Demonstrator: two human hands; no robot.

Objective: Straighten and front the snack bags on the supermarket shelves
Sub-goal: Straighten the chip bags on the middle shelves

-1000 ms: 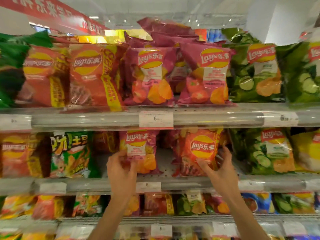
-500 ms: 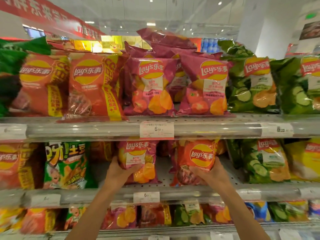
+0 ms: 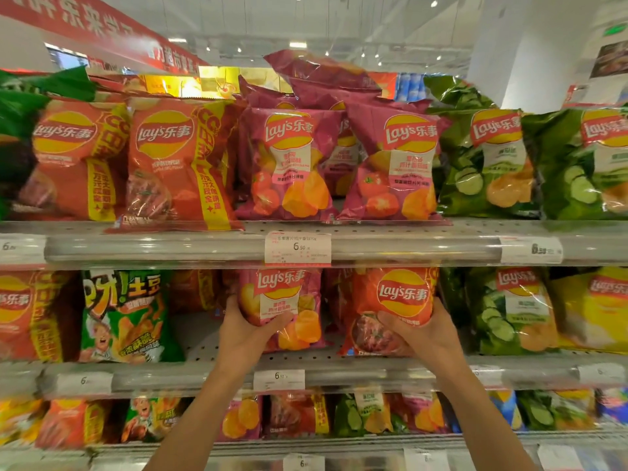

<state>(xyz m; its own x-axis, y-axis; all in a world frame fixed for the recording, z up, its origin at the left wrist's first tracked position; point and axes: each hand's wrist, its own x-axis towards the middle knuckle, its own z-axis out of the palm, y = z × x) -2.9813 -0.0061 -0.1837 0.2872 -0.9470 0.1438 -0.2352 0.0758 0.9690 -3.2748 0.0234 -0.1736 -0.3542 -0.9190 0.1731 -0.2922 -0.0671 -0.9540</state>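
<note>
In the head view, three shelf levels of snack bags are seen from below the top level. On the middle shelf (image 3: 339, 363), a pink tomato-flavour bag (image 3: 283, 304) is gripped by the left hand (image 3: 244, 334): the thumb is laid across the lower front of the bag and the fingers are wrapped round its left edge and back. The bag stands upright, facing forward, near the shelf's front edge. Just to its right, an orange-red bag (image 3: 396, 307) is clasped by the right hand (image 3: 424, 331), with the thumb pressed on the front below the logo and the fingers curled behind the right edge. This bag is also upright and faces forward.

To the left of the pink bag a bare stretch of perforated shelf is seen, then a green potato-stick bag (image 3: 125, 314). To the right of the orange-red bag a green cucumber bag (image 3: 513, 311) stands, with a yellow bag (image 3: 598, 311) beyond it.

On the top shelf (image 3: 407, 229), orange-red, pink and green bags are lined up in rows. A price tag (image 3: 297, 248) reading 6.50 is clipped to its rail, directly above the held pink bag. A further row on the bottom level is blurred.
</note>
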